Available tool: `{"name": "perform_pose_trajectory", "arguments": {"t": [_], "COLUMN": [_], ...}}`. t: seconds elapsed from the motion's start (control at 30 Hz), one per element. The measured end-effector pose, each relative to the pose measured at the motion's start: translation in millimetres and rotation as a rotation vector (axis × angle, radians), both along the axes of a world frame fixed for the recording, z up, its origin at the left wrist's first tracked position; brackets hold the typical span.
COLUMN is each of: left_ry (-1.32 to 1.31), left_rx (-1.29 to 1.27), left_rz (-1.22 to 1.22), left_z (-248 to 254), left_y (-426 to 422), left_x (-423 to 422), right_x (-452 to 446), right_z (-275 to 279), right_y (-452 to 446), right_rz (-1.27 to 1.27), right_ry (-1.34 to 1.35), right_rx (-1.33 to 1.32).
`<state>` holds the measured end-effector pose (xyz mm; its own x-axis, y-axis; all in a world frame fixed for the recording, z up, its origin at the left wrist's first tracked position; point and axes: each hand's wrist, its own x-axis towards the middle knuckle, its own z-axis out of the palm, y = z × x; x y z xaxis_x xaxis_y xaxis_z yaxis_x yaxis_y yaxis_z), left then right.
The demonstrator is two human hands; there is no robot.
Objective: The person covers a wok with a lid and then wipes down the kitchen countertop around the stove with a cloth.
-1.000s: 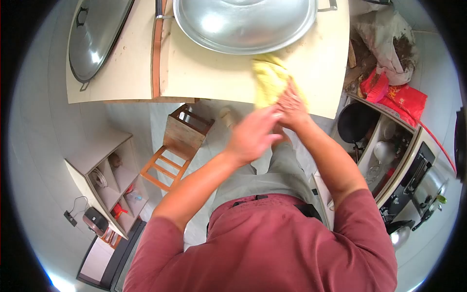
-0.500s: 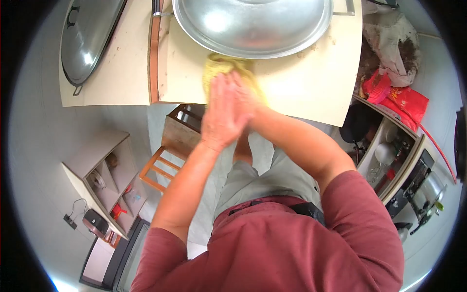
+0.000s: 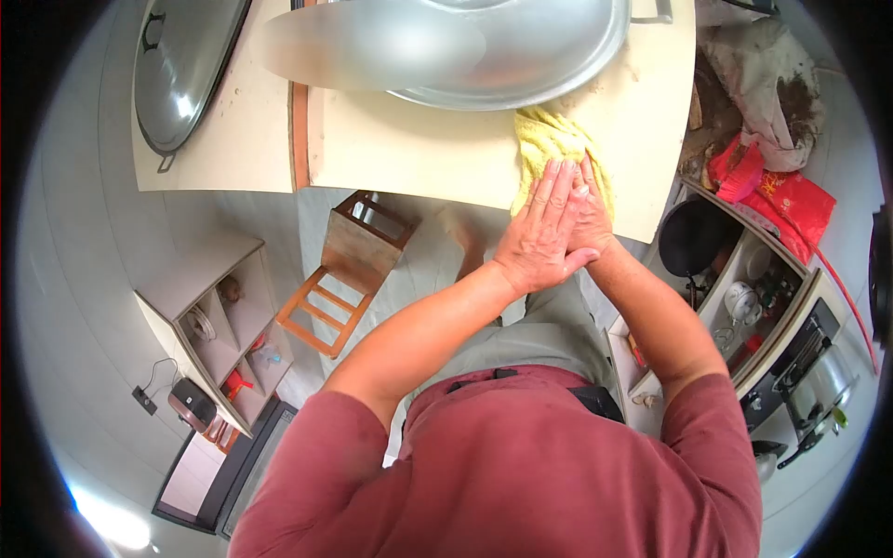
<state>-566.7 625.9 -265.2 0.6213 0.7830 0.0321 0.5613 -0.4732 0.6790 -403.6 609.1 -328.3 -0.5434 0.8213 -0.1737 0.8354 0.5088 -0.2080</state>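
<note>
Cloth (image 3: 547, 139) in play, folks, yellow and bunched at the table's (image 3: 409, 149) near edge, close by the pan's (image 3: 549, 65) rim! Our right hand (image 3: 593, 221) presses down on it, and our left hand (image 3: 539, 244) lies across the right, fingers straight, gripping nothing. Whether the right pinches any fabric, we cannot tell. Left of us stands a chair (image 3: 358, 256).

Premises: a kitchen, apparently domestic; a large metal pan (image 3: 549, 65) and a lidded pan (image 3: 191, 74) sit on the counter (image 3: 419, 139); at right, a black cooktop (image 3: 811, 324); beside it, an open cabinet (image 3: 718, 277) storing cookware; a wooden chair (image 3: 363, 256) stands near the counter.
</note>
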Motion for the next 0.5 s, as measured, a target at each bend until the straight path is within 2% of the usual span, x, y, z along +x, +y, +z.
{"name": "perform_pose_trajectory", "arguments": {"t": [0.07,0.17,0.2,0.23,0.3,0.4,0.5], "left_ry": [0.056,0.143,0.200,0.225,0.341,0.394,0.314], "left_rx": [0.015,0.033,0.006,0.104,0.228,0.146,0.198], "left_rz": [0.034,0.135,0.179,0.167,0.252,0.307,0.204], "left_z": [1.5,7.8,13.3,10.3,-5.7,0.1,-3.9], "left_y": [2.7,17.3,28.5,39.7,63.0,77.2,52.6], "left_x": [-22.2,-82.6,-106.5,-133.3,-181.0,-191.3,-147.0], "right_x": [-39.0,-122.5,-152.5,-185.1,-224.2,-242.3,-174.1], "right_z": [-6.1,-39.2,-41.8,-42.2,5.1,24.2,0.6], "right_y": [3.7,30.7,50.7,69.7,125.9,143.6,97.6], "right_rz": [0.045,0.053,0.101,0.148,0.245,0.242,-0.013], "right_ry": [-0.003,0.181,0.235,0.289,0.086,0.031,-0.526], "right_rx": [0.026,0.233,0.092,-0.052,0.018,0.144,0.752]}}
